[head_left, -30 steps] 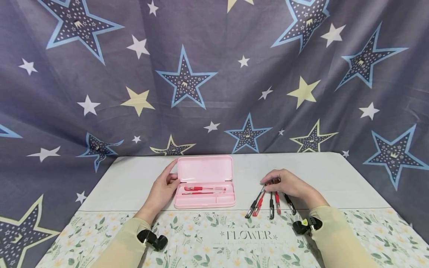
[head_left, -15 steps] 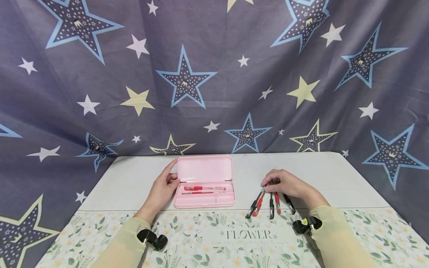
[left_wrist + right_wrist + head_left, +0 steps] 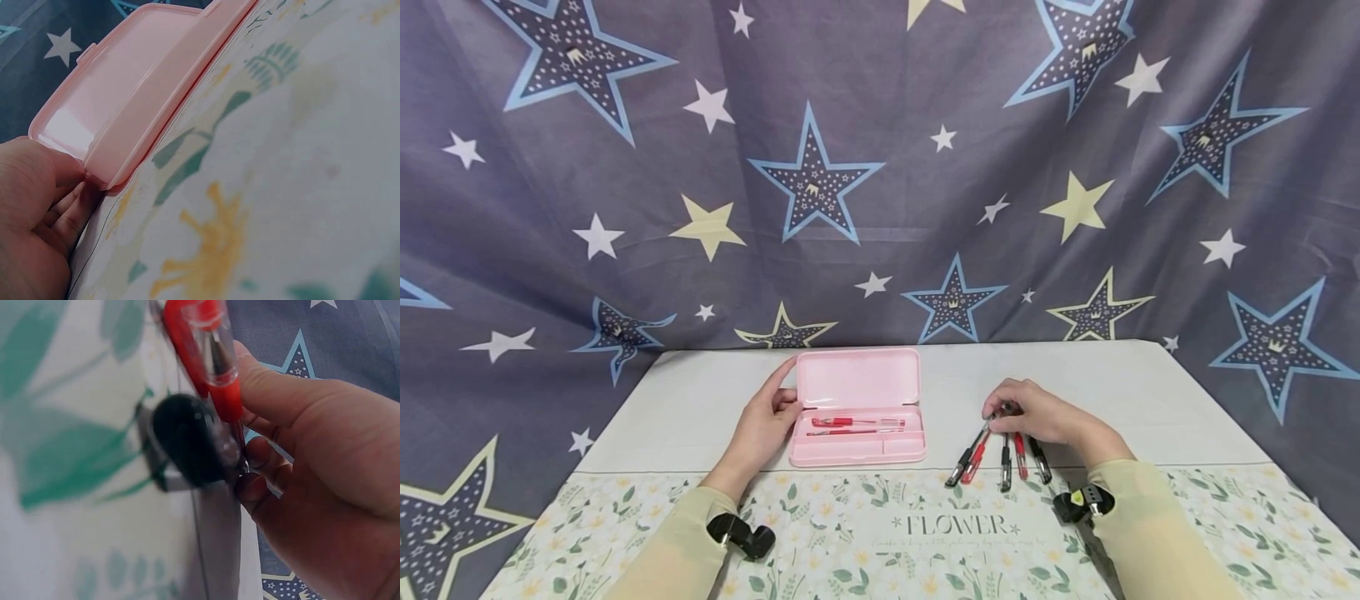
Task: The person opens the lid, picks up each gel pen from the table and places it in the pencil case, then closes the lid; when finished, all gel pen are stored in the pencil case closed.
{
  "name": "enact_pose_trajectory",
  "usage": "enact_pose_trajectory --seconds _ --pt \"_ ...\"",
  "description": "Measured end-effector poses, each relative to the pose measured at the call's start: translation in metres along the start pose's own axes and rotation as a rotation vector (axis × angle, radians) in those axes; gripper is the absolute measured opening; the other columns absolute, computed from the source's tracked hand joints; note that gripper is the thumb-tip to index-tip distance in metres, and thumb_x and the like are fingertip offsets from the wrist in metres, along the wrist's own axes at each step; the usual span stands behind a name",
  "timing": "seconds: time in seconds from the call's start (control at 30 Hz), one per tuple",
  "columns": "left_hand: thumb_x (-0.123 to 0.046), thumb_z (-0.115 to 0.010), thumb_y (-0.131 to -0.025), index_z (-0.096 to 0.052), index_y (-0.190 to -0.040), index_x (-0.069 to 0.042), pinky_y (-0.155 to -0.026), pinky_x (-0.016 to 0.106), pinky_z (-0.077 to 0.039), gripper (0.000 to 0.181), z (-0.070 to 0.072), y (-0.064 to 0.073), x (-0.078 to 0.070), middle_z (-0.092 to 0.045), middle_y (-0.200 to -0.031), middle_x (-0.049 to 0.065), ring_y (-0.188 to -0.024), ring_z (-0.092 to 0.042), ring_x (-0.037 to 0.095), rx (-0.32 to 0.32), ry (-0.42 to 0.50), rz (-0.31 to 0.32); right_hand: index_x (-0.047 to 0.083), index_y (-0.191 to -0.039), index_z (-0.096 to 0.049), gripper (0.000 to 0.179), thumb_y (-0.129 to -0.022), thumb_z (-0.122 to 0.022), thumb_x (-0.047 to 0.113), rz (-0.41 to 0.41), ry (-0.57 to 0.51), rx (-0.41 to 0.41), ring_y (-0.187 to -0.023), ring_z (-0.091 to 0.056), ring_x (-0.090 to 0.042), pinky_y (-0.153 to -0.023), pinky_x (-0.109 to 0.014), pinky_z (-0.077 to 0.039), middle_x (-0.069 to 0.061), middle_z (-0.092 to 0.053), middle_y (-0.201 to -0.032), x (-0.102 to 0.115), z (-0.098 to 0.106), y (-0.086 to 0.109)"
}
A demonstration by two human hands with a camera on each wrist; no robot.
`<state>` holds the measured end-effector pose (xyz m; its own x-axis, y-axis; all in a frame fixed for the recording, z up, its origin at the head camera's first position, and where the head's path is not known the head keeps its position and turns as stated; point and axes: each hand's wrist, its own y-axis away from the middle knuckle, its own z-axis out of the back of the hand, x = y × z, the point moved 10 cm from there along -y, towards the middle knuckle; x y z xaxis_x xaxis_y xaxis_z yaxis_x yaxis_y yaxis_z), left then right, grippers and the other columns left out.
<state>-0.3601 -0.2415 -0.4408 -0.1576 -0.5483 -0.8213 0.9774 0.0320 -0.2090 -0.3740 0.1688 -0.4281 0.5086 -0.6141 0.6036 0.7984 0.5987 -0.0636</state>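
Note:
A pink pencil case (image 3: 835,454) stands with its lid raised and two red pens (image 3: 833,422) lying in its long compartment. My left hand (image 3: 760,429) holds the case's left end, one finger reaching up along the lid's edge; in the left wrist view the thumb and fingers meet the case corner (image 3: 103,172). On the right, my right hand (image 3: 1041,414) grips a fanned bunch of black pens (image 3: 1006,467) and red pens (image 3: 975,461) by their far ends, capped ends toward me. Up close, the right wrist view has a red pen (image 3: 226,403) beside the thumb and a blurred black pen (image 3: 184,434).
The table has a white back part (image 3: 1120,375) and a flowered mat (image 3: 850,550) with the word FLOWER at the front. A dark star-patterned curtain (image 3: 880,208) hangs right behind the table's far edge. Each wrist wears a black camera (image 3: 741,536).
My right hand and the bunch of pens have shifted slightly left, and the rightmost black pen has swung closer to the others. My left hand and the pencil case stay put.

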Motion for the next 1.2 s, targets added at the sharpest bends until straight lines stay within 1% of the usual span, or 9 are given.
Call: enact_pose_trajectory --seconds 0.23,0.57,0.67,0.77,0.83,0.9,0.97,1.03,1.2 --pt "-0.005 -0.066 -0.109 -0.036 -0.175 -0.027 -0.091 0.031 -0.052 0.076 0.0 -0.001 0.0 -0.076 -0.116 0.01 -0.102 -0.066 0.02 -0.003 -0.008 -0.004 0.02 -0.11 -0.076 0.007 -0.104 -0.079 0.023 0.016 0.039 0.01 -0.11 -0.052 -0.026 -0.098 -0.052 -0.043 0.001 -0.066 -0.115 0.004 -0.001 0.0" --pt "-0.004 -0.066 -0.109 -0.035 -0.175 -0.028 -0.09 0.029 -0.053 0.076 0.001 0.0 0.001 -0.076 -0.117 0.01 -0.102 -0.066 0.02 0.0 -0.006 0.003 0.02 -0.107 -0.072 0.009 -0.104 -0.08 0.025 -0.019 0.04 0.034 -0.105 -0.046 -0.025 -0.092 -0.048 -0.04 0.0 -0.061 -0.109 0.003 -0.003 -0.001" --pt "-0.004 -0.066 -0.109 -0.035 -0.175 -0.027 -0.091 0.03 -0.053 0.076 0.001 -0.001 0.001 -0.076 -0.116 0.01 -0.103 -0.066 0.02 -0.001 -0.008 0.003 0.019 -0.103 -0.07 0.012 -0.102 -0.081 0.025 -0.021 0.054 0.027 -0.103 -0.046 -0.025 -0.092 -0.048 -0.04 0.0 -0.06 -0.106 0.004 -0.001 -0.001" --pt "-0.005 -0.066 -0.109 -0.035 -0.175 -0.028 -0.092 0.031 -0.052 0.077 0.002 -0.001 0.001 -0.076 -0.116 0.01 -0.103 -0.066 0.02 -0.002 -0.01 0.0 0.02 -0.099 -0.071 0.013 -0.101 -0.083 0.025 -0.008 0.055 0.014 -0.103 -0.047 -0.025 -0.095 -0.05 -0.039 0.001 -0.061 -0.105 0.004 0.0 -0.001" --pt "-0.004 -0.067 -0.109 -0.035 -0.175 -0.029 -0.092 0.03 -0.052 0.077 0.002 -0.001 0.002 -0.076 -0.116 0.01 -0.103 -0.066 0.021 -0.003 -0.007 -0.001 0.02 -0.097 -0.073 0.011 -0.101 -0.082 0.023 0.002 0.036 0.005 -0.105 -0.049 -0.024 -0.098 -0.051 -0.039 0.002 -0.062 -0.106 0.003 0.001 -0.001" --pt "-0.004 -0.067 -0.109 -0.035 -0.175 -0.029 -0.091 0.029 -0.052 0.077 0.001 -0.001 0.003 -0.076 -0.116 0.01 -0.103 -0.066 0.021 -0.003 -0.003 -0.003 0.019 -0.097 -0.076 0.007 -0.102 -0.081 0.019 0.013 -0.006 0.001 -0.107 -0.051 -0.025 -0.1 -0.053 -0.04 0.001 -0.065 -0.107 0.002 0.001 -0.001" --pt "-0.004 -0.067 -0.109 -0.035 -0.175 -0.029 -0.09 0.028 -0.053 0.077 0.001 -0.001 0.003 -0.076 -0.117 0.011 -0.103 -0.066 0.021 -0.003 0.002 -0.004 0.017 -0.098 -0.078 0.005 -0.102 -0.08 0.017 0.015 -0.045 -0.005 -0.108 -0.054 -0.024 -0.099 -0.052 -0.043 0.001 -0.066 -0.108 0.0 0.001 0.0" --pt "-0.004 -0.067 -0.109 -0.036 -0.175 -0.029 -0.089 0.027 -0.053 0.077 0.0 -0.001 0.004 -0.075 -0.117 0.011 -0.103 -0.066 0.021 -0.001 0.007 -0.003 0.015 -0.099 -0.08 0.004 -0.103 -0.08 0.015 0.015 -0.083 -0.014 -0.106 -0.057 -0.024 -0.098 -0.049 -0.046 -0.001 -0.068 -0.107 -0.002 0.002 0.001" --pt "-0.003 -0.067 -0.109 -0.036 -0.174 -0.027 -0.088 0.027 -0.052 0.077 0.0 -0.001 0.003 -0.075 -0.116 0.011 -0.103 -0.065 0.021 -0.004 0.015 -0.004 0.013 -0.105 -0.084 0.005 -0.104 -0.079 0.012 0.009 -0.174 -0.056 -0.1 -0.063 -0.021 -0.091 -0.035 -0.051 -0.003 -0.072 -0.107 -0.006 0.011 0.006"
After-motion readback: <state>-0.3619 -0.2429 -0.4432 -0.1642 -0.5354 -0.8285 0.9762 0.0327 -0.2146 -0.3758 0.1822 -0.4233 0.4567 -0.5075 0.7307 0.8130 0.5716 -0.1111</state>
